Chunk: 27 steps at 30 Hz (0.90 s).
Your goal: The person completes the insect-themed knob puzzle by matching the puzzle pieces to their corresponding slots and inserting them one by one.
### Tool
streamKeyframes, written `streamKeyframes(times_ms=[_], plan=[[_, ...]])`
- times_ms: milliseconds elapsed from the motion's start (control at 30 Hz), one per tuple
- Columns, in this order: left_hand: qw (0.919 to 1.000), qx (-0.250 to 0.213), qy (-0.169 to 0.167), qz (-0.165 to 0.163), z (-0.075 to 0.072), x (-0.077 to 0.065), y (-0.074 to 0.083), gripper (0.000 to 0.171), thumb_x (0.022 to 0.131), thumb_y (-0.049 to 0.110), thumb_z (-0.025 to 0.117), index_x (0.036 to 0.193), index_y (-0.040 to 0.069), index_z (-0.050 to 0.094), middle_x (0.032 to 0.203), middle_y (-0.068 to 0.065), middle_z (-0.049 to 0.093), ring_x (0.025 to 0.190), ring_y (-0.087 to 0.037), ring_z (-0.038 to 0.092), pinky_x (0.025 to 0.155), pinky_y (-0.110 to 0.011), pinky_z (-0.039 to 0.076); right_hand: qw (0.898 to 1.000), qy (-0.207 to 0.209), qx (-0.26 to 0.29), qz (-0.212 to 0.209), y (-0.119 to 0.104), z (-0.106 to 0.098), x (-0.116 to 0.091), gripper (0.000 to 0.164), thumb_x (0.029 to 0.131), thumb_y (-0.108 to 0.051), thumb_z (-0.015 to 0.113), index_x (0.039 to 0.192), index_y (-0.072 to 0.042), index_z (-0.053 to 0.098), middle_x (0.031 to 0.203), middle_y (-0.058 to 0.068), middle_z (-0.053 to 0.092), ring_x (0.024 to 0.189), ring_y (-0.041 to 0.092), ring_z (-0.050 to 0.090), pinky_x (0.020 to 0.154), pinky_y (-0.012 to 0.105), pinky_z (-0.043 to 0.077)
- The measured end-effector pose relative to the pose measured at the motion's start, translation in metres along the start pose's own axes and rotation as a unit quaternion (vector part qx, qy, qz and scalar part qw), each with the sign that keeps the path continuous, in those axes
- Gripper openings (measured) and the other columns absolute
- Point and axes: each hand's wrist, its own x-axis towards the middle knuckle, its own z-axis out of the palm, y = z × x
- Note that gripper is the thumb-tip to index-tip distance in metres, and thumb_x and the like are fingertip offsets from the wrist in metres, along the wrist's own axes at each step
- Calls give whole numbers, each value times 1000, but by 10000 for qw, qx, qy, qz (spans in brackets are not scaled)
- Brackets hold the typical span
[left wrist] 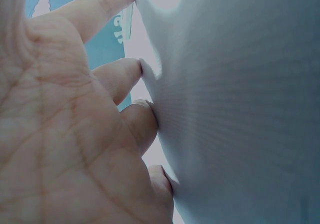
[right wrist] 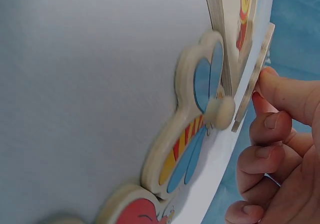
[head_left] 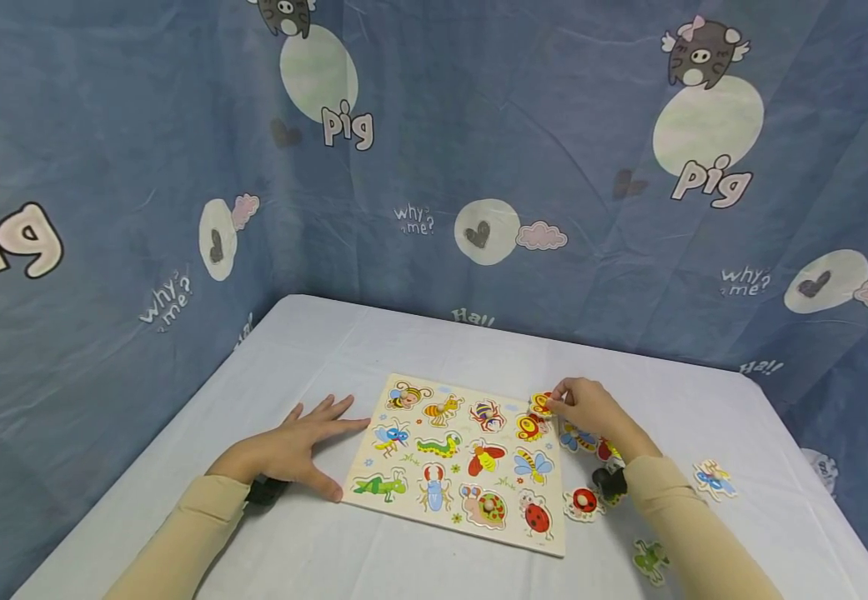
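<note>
A wooden insect puzzle board (head_left: 403, 508) lies on the white table. My left hand (head_left: 291, 450) is spread beside it, thumb and index fingertips at its left edge. In the left wrist view the other fingertips (left wrist: 135, 67) press down on the cloth. My right hand (head_left: 591, 408) pinches a red and yellow butterfly piece (head_left: 541, 404) over the board's far right corner, above the printed butterfly. The right wrist view shows that piece (right wrist: 254, 82) edge-on, between thumb and fingers. Below the hand, a blue-winged, striped insect piece (right wrist: 185, 149) with a round knob lies beside the board.
More loose pieces lie right of the board: a red round-bodied one (head_left: 584, 502), a green one (head_left: 651, 560) near the right forearm, and a blue and yellow one (head_left: 714, 479) farther right. A blue patterned curtain (head_left: 418, 167) hangs behind the table.
</note>
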Motion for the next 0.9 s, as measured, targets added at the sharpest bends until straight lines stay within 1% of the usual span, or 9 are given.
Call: streamKeyframes(times_ms=[233, 467, 600, 700, 900], plan=[[10000, 4, 9, 16, 0, 0, -1, 114, 66, 56, 99, 164, 27, 48, 181, -18, 15, 167, -52, 1, 125, -81, -7, 10000, -71, -49, -38, -4, 7, -5, 20, 104, -26, 71, 103, -6, 71, 71, 1, 53, 62, 14, 48, 57, 29, 39], [10000, 6, 3, 45, 0, -1, 1, 113, 66, 54, 99, 164, 26, 48, 181, -19, 15, 166, -53, 1, 125, -82, -6, 9998, -192, 77, -56, -13, 10, -14, 19, 104, -25, 71, 105, -6, 70, 71, 1, 55, 58, 14, 48, 54, 28, 39], [10000, 9, -10, 9, -1, -1, 1, 113, 66, 55, 99, 163, 26, 48, 181, -18, 15, 167, -52, 1, 125, -81, -6, 9997, -211, 73, -85, -17, 11, -17, 18, 104, -24, 70, 104, -7, 70, 71, 1, 57, 60, 14, 49, 56, 29, 39], [10000, -3, -12, 44, -1, -1, 2, 113, 67, 54, 99, 163, 26, 48, 181, -19, 15, 166, -53, 1, 125, -82, -6, 9998, -176, 27, -109, -19, 13, -18, 16, 104, -24, 71, 103, -8, 70, 71, 0, 56, 61, 14, 48, 58, 29, 38], [10000, -20, -24, 48, -2, -3, 3, 113, 67, 54, 99, 163, 24, 48, 181, -19, 15, 166, -54, 1, 125, -82, -6, 9997, -192, 87, -127, -23, 15, -20, 16, 104, -23, 72, 100, -9, 70, 68, 0, 54, 57, 13, 48, 54, 28, 39]])
